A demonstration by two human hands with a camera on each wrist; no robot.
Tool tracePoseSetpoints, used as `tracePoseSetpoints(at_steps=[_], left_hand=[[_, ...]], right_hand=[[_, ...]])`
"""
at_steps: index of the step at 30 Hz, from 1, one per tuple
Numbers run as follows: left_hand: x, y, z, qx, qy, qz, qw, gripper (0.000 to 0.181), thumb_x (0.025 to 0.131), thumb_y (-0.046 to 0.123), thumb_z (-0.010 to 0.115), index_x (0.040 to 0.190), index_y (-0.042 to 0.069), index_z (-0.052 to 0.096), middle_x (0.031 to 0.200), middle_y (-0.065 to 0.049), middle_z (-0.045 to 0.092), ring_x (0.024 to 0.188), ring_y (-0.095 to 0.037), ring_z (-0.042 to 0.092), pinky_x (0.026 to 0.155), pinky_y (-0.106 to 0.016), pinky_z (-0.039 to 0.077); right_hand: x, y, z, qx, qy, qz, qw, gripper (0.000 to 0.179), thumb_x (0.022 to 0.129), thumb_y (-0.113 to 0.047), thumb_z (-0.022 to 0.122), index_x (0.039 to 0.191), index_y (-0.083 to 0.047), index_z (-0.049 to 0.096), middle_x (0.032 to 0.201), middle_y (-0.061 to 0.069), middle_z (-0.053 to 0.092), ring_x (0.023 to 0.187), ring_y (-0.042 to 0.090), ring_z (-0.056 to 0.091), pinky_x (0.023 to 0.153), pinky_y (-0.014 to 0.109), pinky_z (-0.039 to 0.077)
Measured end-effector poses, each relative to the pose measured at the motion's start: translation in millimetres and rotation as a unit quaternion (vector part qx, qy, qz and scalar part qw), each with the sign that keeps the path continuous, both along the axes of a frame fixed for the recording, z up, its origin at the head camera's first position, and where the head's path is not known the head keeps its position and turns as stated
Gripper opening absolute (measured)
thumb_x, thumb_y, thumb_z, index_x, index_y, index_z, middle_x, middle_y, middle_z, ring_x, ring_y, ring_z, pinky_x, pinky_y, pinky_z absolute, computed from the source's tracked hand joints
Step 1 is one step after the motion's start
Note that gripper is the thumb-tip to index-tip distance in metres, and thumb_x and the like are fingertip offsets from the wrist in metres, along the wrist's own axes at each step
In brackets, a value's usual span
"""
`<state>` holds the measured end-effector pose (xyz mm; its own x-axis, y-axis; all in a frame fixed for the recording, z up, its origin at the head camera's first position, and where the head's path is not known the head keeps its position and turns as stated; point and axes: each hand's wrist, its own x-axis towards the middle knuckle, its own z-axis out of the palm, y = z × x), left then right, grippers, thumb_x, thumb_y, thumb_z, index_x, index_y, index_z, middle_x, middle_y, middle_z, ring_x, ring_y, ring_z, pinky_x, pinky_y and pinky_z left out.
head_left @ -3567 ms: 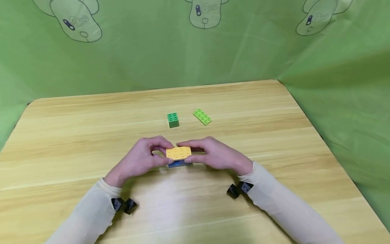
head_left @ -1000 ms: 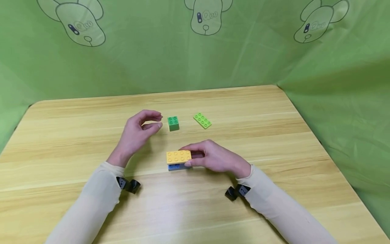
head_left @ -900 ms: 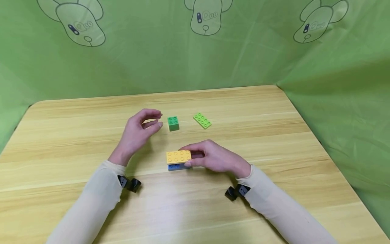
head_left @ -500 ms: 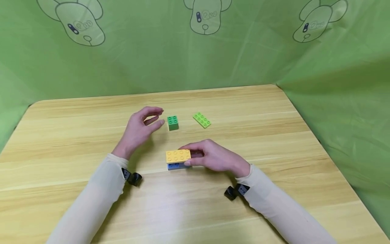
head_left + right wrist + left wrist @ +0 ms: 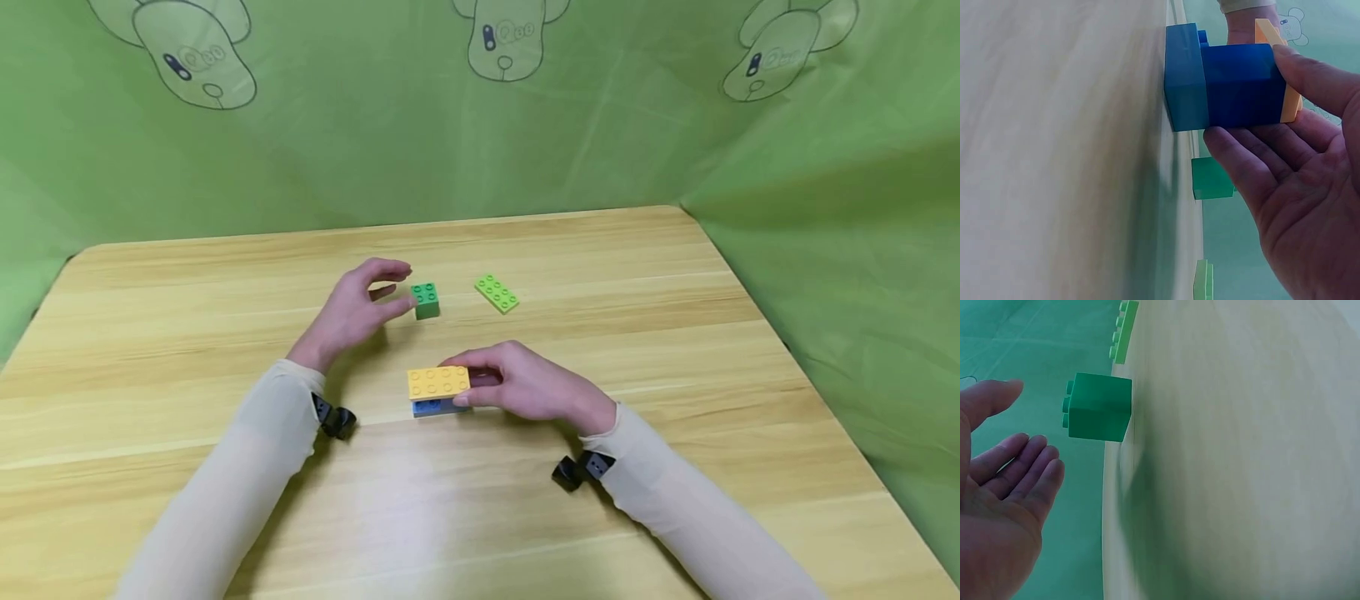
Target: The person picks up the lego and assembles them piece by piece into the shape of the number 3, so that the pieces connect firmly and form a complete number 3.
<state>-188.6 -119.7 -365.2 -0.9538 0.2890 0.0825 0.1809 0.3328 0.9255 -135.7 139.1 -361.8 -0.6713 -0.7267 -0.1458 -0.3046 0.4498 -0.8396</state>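
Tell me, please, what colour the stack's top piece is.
It is a yellow studded plastic plate, clearest in the head view.

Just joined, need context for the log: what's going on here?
A person seems to be stacking toy bricks bare-handed. The right hand grips a stack: yellow plate on top, dark blue brick in the middle, lighter blue brick at the bottom. The left hand is open beside the green brick, not gripping it. The lime plate lies on the table, untouched.
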Motion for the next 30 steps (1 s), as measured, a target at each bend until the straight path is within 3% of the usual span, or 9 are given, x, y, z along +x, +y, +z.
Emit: tracePoseSetpoints(at_steps=[11, 17, 30], left_hand=[[-10.6, 2.9, -0.6, -0.027, -0.039, -0.01, 0.9988, 0.059, 0.091, 0.015, 0.072, 0.141, -0.001, 0.044, 0.139, -0.015, 0.049, 0.131, -0.03, 0.044, 0.11, -0.035, 0.035], [-14.1, 4.5, -2.5, -0.057, -0.063, -0.007, 0.9964, 0.055, 0.091, 0.019, 0.073, 0.137, 0.001, 0.051, 0.136, -0.012, 0.054, 0.126, -0.029, 0.049, 0.105, -0.039, 0.042], [-21.4, 12.1, -7.0, -0.114, -0.066, -0.008, 0.9913, 0.054, 0.089, 0.02, 0.075, 0.135, 0.001, 0.053, 0.129, -0.013, 0.057, 0.117, -0.027, 0.054, 0.1, -0.04, 0.045]], right_hand=[[0.0, 0.8, 0.5, 0.001, 0.003, -0.001, 1.0, 0.039, 0.092, -0.023, 0.072, 0.13, -0.02, 0.064, 0.104, -0.007, 0.066, 0.085, 0.014, 0.056, 0.065, 0.026, 0.045], [0.2, 0.6, -0.2, 0.001, 0.001, -0.004, 1.0, 0.039, 0.092, -0.024, 0.072, 0.13, -0.02, 0.064, 0.104, -0.007, 0.066, 0.084, 0.013, 0.056, 0.064, 0.025, 0.045], [0.8, 0.5, -1.1, 0.003, 0.007, -0.007, 0.9999, 0.038, 0.092, -0.024, 0.073, 0.129, -0.021, 0.064, 0.103, -0.007, 0.066, 0.082, 0.012, 0.056, 0.064, 0.025, 0.045]])
